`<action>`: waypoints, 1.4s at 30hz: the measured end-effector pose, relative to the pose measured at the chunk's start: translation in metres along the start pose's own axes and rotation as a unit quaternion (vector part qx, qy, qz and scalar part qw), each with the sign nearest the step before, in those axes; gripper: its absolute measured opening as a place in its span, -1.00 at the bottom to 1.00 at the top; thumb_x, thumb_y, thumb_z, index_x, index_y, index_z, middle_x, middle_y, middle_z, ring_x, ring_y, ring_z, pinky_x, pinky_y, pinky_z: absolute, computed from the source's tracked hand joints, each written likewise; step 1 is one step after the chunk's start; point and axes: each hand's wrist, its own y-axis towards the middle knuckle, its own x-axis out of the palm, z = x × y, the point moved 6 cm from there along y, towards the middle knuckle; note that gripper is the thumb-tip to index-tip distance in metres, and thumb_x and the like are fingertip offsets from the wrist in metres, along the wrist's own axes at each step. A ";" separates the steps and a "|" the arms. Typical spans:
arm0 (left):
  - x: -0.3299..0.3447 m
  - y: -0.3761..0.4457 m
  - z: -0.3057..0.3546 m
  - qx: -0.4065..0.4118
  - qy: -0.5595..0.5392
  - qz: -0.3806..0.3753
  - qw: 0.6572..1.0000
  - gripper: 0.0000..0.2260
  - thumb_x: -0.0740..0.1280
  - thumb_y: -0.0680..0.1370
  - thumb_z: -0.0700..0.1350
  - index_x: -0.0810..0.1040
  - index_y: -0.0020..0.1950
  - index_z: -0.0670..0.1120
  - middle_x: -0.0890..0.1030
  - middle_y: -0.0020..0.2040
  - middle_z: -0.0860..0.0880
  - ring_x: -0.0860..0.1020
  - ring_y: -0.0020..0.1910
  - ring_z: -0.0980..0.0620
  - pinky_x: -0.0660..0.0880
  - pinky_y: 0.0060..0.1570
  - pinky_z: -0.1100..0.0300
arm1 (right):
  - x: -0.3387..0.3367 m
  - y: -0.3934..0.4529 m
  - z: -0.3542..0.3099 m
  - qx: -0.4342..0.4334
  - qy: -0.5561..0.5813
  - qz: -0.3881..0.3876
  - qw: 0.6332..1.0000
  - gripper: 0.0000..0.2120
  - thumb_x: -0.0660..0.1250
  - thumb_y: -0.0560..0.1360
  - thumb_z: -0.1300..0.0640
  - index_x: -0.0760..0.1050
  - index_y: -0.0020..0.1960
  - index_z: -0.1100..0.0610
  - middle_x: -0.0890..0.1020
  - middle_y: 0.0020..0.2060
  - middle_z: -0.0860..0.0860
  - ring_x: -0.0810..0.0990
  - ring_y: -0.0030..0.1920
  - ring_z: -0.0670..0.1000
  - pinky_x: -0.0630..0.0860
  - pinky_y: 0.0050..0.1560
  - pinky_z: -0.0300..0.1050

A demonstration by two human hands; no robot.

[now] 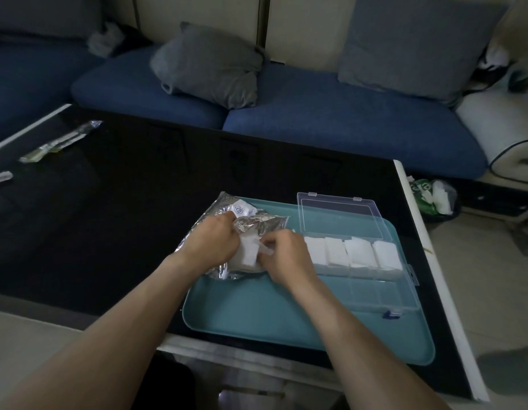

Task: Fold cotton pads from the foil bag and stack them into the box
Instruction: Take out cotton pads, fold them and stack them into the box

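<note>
The white square cotton pad (247,252) sits over the crinkled silver foil bag (227,232), my left hand (212,241) and right hand (283,253) both pinching it, I think, so I'd line edges up before creasing, then the clear plastic compartment box (375,291).

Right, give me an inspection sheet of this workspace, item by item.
Surface: glossy black table with white edging; teal tray lies on it.
Job's things: foil bag partly on the tray's left edge; clear compartment box open on the tray, far row holding four stacks of folded cotton pads, near row looks empty.
Clutter: foil wrappers at the table's far left.
Grippers: left hand grips the bag; right hand pinches a cotton pad at its mouth.
Cables: dark cable beside the sofa, right.
Surroundings: blue sofa, grey cushions, bin on the floor.
</note>
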 end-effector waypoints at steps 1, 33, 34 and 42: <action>0.000 0.000 0.000 -0.002 0.002 0.003 1.000 -0.83 0.16 0.54 -0.29 0.50 0.05 -0.26 0.62 -0.02 -0.29 0.58 -0.07 -0.28 0.53 -0.09 -0.09 | -0.005 0.000 0.002 0.010 0.023 0.006 1.000 -0.86 0.47 0.42 0.22 0.72 -0.03 0.12 0.73 -0.12 0.03 0.62 -0.10 0.05 0.34 -0.18 -0.22; 0.008 -0.027 0.082 0.017 -0.400 -0.025 0.916 -0.89 0.34 0.60 -0.20 0.60 -0.01 -0.23 0.70 -0.15 -0.17 0.63 -0.34 -0.08 0.61 -0.20 0.00 | -0.090 -0.035 0.040 0.160 0.471 -0.026 0.867 -0.78 0.53 0.43 0.16 0.68 0.07 0.11 0.75 -0.07 0.03 0.69 -0.08 0.01 0.55 -0.19 -0.15; 0.008 -0.025 0.081 0.014 -0.401 -0.018 0.916 -0.89 0.35 0.60 -0.21 0.60 -0.01 -0.25 0.70 -0.16 -0.20 0.64 -0.35 -0.09 0.61 -0.20 0.00 | -0.091 -0.034 0.042 0.162 0.478 -0.021 0.863 -0.80 0.52 0.45 0.15 0.68 0.07 0.12 0.75 -0.07 0.03 0.69 -0.08 0.01 0.56 -0.19 -0.16; 0.012 -0.013 0.072 -0.009 -0.376 0.015 0.927 -0.92 0.34 0.59 -0.20 0.59 -0.05 -0.20 0.68 -0.18 -0.20 0.67 -0.31 -0.11 0.62 -0.21 0.04 | -0.106 -0.028 0.057 0.157 0.540 -0.003 0.827 -0.83 0.39 0.54 0.24 0.63 0.11 0.26 0.71 0.01 0.16 0.71 -0.14 0.01 0.63 -0.18 -0.18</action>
